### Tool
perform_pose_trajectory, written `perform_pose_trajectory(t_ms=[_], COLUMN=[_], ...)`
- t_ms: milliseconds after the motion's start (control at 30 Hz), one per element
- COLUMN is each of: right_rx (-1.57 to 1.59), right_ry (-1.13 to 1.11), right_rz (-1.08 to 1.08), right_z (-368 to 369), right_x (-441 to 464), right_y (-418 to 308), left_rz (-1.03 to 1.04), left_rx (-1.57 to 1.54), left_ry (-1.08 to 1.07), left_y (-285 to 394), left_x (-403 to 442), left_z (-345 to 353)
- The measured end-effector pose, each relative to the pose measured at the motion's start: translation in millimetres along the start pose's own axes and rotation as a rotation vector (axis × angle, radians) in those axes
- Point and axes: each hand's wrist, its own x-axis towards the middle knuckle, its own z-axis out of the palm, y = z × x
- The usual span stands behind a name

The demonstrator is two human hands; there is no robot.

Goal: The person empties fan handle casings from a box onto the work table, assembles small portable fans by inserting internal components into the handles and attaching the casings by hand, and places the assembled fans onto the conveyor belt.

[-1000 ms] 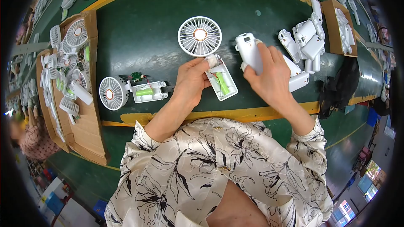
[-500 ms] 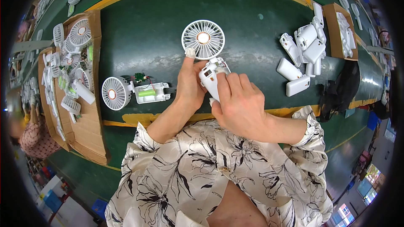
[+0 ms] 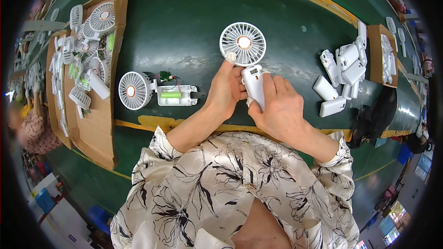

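Observation:
A white fan with a round slatted head (image 3: 242,44) lies in front of me, its handle pointing toward me. Over that handle sits a white cover (image 3: 253,85) with a small dark window near its top. My left hand (image 3: 225,88) grips the fan at the neck and the handle's left side, its thumb tip wrapped in white. On the cover's right side and lower end, my right hand (image 3: 279,103) is closed round it. The green battery inside the handle is hidden. To the left lies a second fan (image 3: 134,91) with an open handle (image 3: 177,96), showing a green battery and circuit board.
A cardboard box (image 3: 94,129) of fans and parts stands at the left. Loose white covers (image 3: 344,64) are heaped at the right, beside a smaller box (image 3: 390,79) and black cloth (image 3: 376,115). Another person (image 3: 38,131) is at far left.
My right hand has brought the white cover leftward onto the fan's open handle, and the cover now sits straighter over it. The view has shifted, so the table items appear displaced.

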Motion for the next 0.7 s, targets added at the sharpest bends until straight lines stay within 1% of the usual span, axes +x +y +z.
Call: perform_pose_trajectory(t_ms=[167,267,300,367,400,467,500,567,600,667,700], right_rx=[0.035,0.053,0.043,0.034,-0.002,-0.039,-0.046,-0.057,-0.071,-0.089,-0.089], right_ry=[-0.004,-0.042,-0.025,-0.006,0.0,0.01,0.018,0.034,0.032,0.039,0.071], right_rz=[-0.006,0.026,-0.012,-0.048,-0.062,-0.073,-0.075,-0.072,-0.063,-0.046,-0.069], right_z=[0,-2,0,3,6,8,9,10,11,10,8], right_x=[2,3,4,3,2,1,0,-1,-2,-2,-1], right_y=[4,5,6,6,6,6,5,4,3,3,4], left_rz=[-0.003,0.004,0.002,0.071,0.071,0.002,0.002,0.008,0.008,0.035,0.032], left_rx=[0.036,0.049,0.05,0.049,0.051,0.076,0.08,0.201,0.207,0.206,0.216], left_ry=[-0.013,-0.022,-0.023,0.02,0.019,0.113,0.111,0.102,0.095,0.155,0.146], left_y=[3,1,2,4,4,2,2,1,0,-1,0], left_x=[-2,-2,-3,-6,-5,-2,-2,-1,0,3,4], left_z=[3,2,4,11,11,10,10,10,10,11,11])
